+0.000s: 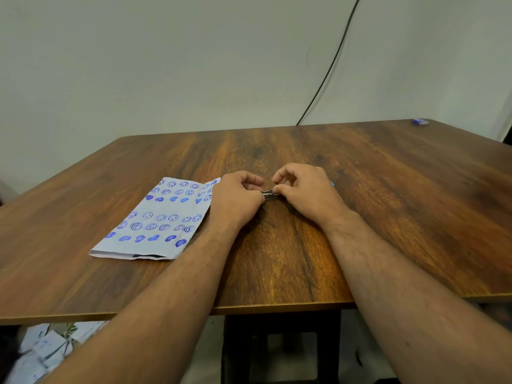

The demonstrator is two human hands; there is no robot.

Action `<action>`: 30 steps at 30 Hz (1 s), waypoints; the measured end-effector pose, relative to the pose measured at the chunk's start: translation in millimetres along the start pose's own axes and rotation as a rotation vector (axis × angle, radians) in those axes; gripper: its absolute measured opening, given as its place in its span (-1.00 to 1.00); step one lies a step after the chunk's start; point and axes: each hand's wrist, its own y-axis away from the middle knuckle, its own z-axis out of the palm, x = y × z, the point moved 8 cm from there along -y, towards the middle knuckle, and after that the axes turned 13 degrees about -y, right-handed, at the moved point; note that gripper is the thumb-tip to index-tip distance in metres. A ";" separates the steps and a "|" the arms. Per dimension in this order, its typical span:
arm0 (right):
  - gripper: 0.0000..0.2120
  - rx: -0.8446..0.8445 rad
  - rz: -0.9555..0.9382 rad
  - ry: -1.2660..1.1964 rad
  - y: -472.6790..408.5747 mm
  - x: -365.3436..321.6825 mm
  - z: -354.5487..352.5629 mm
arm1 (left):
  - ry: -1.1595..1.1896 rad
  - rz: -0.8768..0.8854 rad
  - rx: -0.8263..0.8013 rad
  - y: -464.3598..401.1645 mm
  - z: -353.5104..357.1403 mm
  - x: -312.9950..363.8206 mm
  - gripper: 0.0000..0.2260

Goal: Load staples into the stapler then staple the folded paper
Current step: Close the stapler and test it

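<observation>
Under the desk's near edge (277, 306), bottom left, some loose papers (41, 347) lie on the floor — not part of the job. Up on the desk, the folded paper (160, 217) w/ blue stamped faces sits flat to the left, its far right corner tucked under the left wrist; no staple visible in it, so that step looks undone. Just beyond, both hands meet mid-desk: left hand (238, 195) and right hand (304, 189) are curled, fingers (277, 189) pinched shut from both sides on a small metal piece (269, 194) — prob. the stapler or a staple strip, too hidden to tell which. Judging by this, loading is underway, not finished. Far right corner: a small blue item (419, 121), maybe the staple box. A black cable (332, 65) runs up the wall.
</observation>
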 end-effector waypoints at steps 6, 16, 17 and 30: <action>-0.84 -0.069 0.017 -0.001 -1.6 -1.0 2.8 | 0.007 -0.006 -0.025 2.5 -0.3 1.0 -0.69; -0.86 -0.078 -0.039 0.082 -1.7 -3.7 5.5 | 0.002 -0.018 -0.019 1.0 -0.1 0.0 -0.71; -0.86 -0.079 -0.038 0.085 -1.4 -3.9 5.8 | -0.001 -0.018 -0.021 1.1 -0.3 0.1 -0.71; -0.85 -0.079 -0.018 0.087 0.0 -4.2 6.6 | -0.004 -0.023 -0.006 0.9 -0.5 0.4 -0.71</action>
